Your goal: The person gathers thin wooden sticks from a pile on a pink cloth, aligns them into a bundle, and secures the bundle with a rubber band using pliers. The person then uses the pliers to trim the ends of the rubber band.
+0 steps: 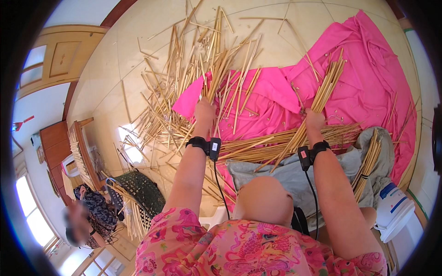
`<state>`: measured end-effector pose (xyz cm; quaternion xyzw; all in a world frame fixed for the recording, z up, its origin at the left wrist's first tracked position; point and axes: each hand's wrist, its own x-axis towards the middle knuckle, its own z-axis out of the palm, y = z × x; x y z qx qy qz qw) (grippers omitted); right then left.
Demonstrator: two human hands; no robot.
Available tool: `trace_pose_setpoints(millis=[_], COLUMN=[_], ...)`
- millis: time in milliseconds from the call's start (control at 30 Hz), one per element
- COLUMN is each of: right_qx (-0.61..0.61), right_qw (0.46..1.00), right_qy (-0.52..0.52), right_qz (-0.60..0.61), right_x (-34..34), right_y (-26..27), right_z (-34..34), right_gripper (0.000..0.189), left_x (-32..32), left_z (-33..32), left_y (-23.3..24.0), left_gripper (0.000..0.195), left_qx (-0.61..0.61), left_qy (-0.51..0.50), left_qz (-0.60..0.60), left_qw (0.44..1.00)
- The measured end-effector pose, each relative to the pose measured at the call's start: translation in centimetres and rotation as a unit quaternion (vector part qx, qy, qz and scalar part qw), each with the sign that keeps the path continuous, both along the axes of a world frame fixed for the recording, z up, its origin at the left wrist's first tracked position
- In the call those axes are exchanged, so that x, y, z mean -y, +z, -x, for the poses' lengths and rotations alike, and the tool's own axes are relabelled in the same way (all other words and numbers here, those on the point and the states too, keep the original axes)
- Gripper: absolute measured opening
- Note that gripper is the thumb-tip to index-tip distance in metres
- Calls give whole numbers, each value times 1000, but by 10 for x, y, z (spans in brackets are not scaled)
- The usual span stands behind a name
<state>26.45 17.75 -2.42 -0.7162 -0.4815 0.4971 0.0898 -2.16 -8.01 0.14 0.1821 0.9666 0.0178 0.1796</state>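
Observation:
My right hand (pixel 315 120) is closed around a bundle of straw-coloured stalks (pixel 328 82), which slants up and away over a pink cloth (pixel 366 79). My left hand (pixel 205 112) grips more stalks (pixel 217 76) at the edge of a big loose pile (pixel 169 110); where held stalks end and the pile begins is hard to tell. Between my arms, a flat layer of thin stalks (pixel 255 146) lies crosswise on the pink cloth and a grey cloth (pixel 262 170). Each wrist wears a black strap with a small cabled box.
Right of me, a tied stalk bundle (pixel 367 165) rests on the grey cloth, with a white bucket (pixel 392 207) beside it. At left stand a dark woven basket (pixel 138 189) and another person (pixel 93 210) near stalks. Scattered stalks and small bits litter the tiled floor (pixel 107 82).

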Motion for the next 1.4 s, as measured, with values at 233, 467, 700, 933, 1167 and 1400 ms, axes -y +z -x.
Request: trace_pose_setpoints(millis=[233,467,700,933,1167,1400], right_qx=[-10,-20,-23,-46,-63,-63], right_qw=[1000,999,999,998,997,997], right_qy=[-18,-30,-27,-41,-32,-43], right_qz=[0,7,3,2,13,9], right_x=[0,0,-1,-2,5,7], right_y=[-5,-5,-5,-5,3,-6], right_z=[-1,-1,-2,-3,8,6], right_gripper=[22,22,24,18,21,20], left_x=[28,60,59,1,41,140], left_z=[55,67,66,61,90,121], left_y=[59,97,88,22,-53,6], left_gripper=[33,32,37,35,32,32], left_qx=[240,201,-16,192,102,-50], left_qy=[72,39,34,125,150,44], left_qz=[-176,-157,-215,-318,-212,-17], left_qw=[952,966,976,920,960,998])
